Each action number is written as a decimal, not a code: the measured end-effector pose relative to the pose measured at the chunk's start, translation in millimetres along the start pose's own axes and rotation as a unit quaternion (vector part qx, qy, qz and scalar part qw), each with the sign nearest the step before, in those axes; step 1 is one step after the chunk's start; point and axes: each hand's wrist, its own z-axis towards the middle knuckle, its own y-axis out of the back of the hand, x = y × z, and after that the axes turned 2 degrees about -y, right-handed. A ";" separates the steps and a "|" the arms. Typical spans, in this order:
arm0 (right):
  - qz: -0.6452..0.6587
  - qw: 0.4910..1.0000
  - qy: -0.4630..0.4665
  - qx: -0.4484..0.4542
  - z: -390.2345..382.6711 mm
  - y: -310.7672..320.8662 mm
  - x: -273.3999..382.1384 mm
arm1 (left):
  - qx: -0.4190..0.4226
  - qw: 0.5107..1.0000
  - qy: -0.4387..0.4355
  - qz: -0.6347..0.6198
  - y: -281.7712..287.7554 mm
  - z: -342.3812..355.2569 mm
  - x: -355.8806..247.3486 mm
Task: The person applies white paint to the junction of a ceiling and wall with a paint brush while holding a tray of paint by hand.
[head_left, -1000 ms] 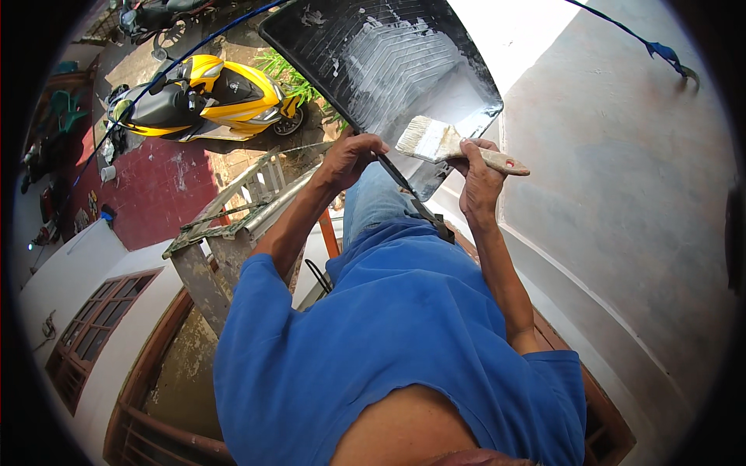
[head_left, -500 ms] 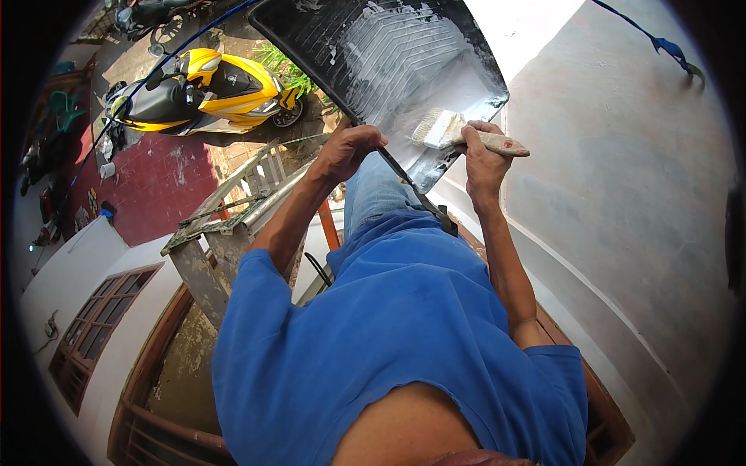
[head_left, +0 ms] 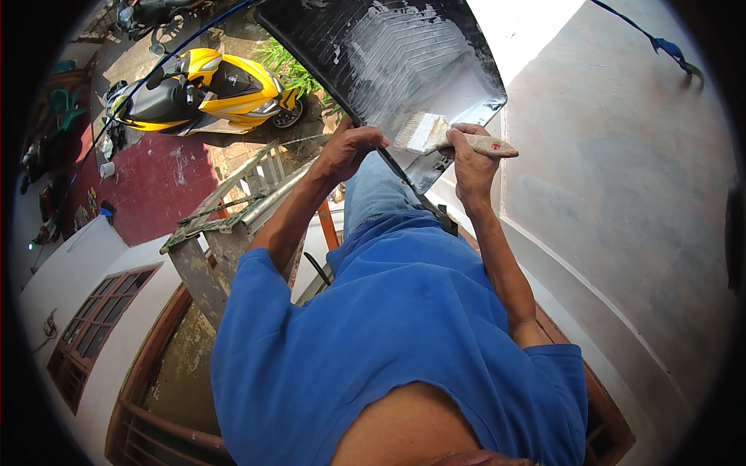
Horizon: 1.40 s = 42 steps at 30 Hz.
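My left hand (head_left: 350, 151) grips the near left edge of a black paint tray (head_left: 303, 35), which is tilted at the top centre, its ribbed surface and lower well smeared with white paint. My right hand (head_left: 474, 167) holds a wide paintbrush (head_left: 489, 146) by its worn pale wooden handle. The brush's whitish bristles lie over the tray's painted well, pointing left toward my left hand; whether they touch the paint I cannot tell.
A worn stepladder (head_left: 198, 264) stands at my left beside my jeans. A yellow scooter (head_left: 241, 93) is parked below on paving. A blue rope (head_left: 179, 62) crosses upper left. A pale wall (head_left: 622, 217) runs along the right, and a barred window (head_left: 97, 318) is lower left.
The brush has dropped lower into the tray, then shifted slightly left with my right hand. The tray has moved slightly up and right. My left hand keeps its grip.
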 end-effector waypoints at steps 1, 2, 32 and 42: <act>0.017 1.000 -0.017 0.007 -2.2 -1.7 4.3 | 0.002 1.000 -0.001 -0.001 0.4 0.2 0.4; 0.034 0.999 -0.034 0.014 -3.0 -2.1 7.1 | 0.002 1.000 -0.002 -0.004 1.7 0.4 1.2; -0.050 0.996 0.070 -0.007 40.9 22.6 -1.1 | 0.020 1.000 0.013 -0.017 22.4 11.0 17.4; 0.307 0.947 -0.061 0.065 29.5 78.0 20.3 | 0.006 0.998 -0.021 -0.056 19.7 13.8 13.2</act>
